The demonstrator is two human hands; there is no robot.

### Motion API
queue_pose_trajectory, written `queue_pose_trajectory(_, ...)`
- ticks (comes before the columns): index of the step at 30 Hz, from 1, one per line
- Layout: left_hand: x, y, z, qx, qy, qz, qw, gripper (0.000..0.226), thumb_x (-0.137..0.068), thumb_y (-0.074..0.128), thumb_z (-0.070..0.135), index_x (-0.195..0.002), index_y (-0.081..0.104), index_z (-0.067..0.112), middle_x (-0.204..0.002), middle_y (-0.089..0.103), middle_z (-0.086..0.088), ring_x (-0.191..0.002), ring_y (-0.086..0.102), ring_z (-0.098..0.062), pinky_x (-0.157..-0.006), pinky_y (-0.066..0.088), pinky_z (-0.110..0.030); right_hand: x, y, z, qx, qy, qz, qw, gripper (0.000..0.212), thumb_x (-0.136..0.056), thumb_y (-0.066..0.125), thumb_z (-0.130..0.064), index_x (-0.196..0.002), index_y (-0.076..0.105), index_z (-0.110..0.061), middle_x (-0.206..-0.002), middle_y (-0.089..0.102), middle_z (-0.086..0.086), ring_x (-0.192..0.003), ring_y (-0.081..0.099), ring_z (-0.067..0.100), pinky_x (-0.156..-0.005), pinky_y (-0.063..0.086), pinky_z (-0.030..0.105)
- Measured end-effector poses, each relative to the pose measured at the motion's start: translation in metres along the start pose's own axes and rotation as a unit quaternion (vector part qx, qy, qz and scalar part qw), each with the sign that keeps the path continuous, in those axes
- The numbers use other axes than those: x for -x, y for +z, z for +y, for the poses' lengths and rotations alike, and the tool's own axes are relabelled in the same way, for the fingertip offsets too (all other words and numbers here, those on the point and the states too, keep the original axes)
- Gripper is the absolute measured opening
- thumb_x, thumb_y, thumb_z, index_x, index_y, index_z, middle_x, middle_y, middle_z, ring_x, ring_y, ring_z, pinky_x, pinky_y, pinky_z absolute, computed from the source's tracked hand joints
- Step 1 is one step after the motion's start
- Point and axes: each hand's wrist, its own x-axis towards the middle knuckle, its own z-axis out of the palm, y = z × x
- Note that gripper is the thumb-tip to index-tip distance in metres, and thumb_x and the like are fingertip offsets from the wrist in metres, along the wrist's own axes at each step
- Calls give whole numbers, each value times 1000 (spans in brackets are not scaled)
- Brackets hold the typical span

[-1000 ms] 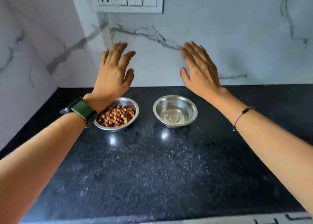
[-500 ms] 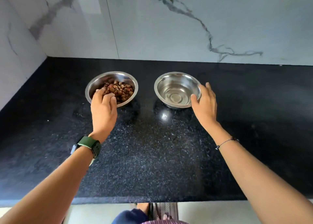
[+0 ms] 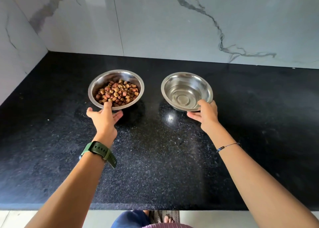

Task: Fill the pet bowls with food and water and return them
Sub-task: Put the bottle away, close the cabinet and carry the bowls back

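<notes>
Two steel bowls were seen standing side by side, apart from each other, on a black speckled tabletop (image 3: 155, 158) that was backed by white marble wall panels (image 3: 172, 20) with grey veining. The left bowl (image 3: 96, 83) was partly filled with brown and reddish kibble (image 3: 117, 93); the right bowl (image 3: 187, 83) was seen to hold what appeared to be clear water, though this could not be told with certainty. The left hand (image 3: 104, 119) was placed at the near rim of the left bowl, with its thumb laid over the rim and its fingers spread beneath the near wall, so that the rim was pinched between them. The right hand (image 3: 206, 114) was placed likewise at the near right rim of the right bowl, with the thumb set on the rim and the fingers extended under the bowl's outer wall. Whether either bowl was lifted clear of the tabletop could not be told. A dark green watch (image 3: 99, 152) was worn on the left wrist, and a thin beaded bracelet (image 3: 227, 147) on the right. At the bottom edge of the view, below the tabletop's front edge, blue and pink clothing and bare toes on a mat (image 3: 164, 217) were partly seen.
</notes>
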Motion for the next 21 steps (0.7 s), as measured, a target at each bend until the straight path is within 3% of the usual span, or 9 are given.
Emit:
queue_pose_trajectory(5,5,7,10,48,-3,-51,998,60,-89,46,-6,-140,28,20,-126,40,-3,-107,52,-24,-58,61,-33,0,7,-4,-60,7,-16,998,47,-84,41,7,-123,41,-20,-124,52,17,-92,64,38,-51,57,33)
queue_pose_trajectory(10,7,3,17,90,-46,-52,994,57,-88,42,-9,-136,36,21,-126,42,-8,-107,51,-33,-52,60,-36,6,13,-7,-94,15,-26,995,61,-84,39,13,-137,37,-17,-126,49,15,-95,62,34,-48,56,31)
queue_pose_trajectory(14,18,-11,13,106,-55,-50,992,58,-88,42,-8,-136,39,24,-125,44,-8,-100,54,-29,-55,61,-38,17,16,-7,-93,9,-42,995,58,-84,38,14,-133,39,-17,-125,47,15,-102,59,37,-47,55,30)
queue_pose_trajectory(21,44,-54,13,144,-23,1,989,48,-89,40,-5,-128,43,23,-131,46,-11,-110,57,-36,-46,56,-26,43,19,-2,-58,-4,-88,994,48,-84,37,14,-122,41,-17,-119,49,16,-96,61,36,-45,55,29)
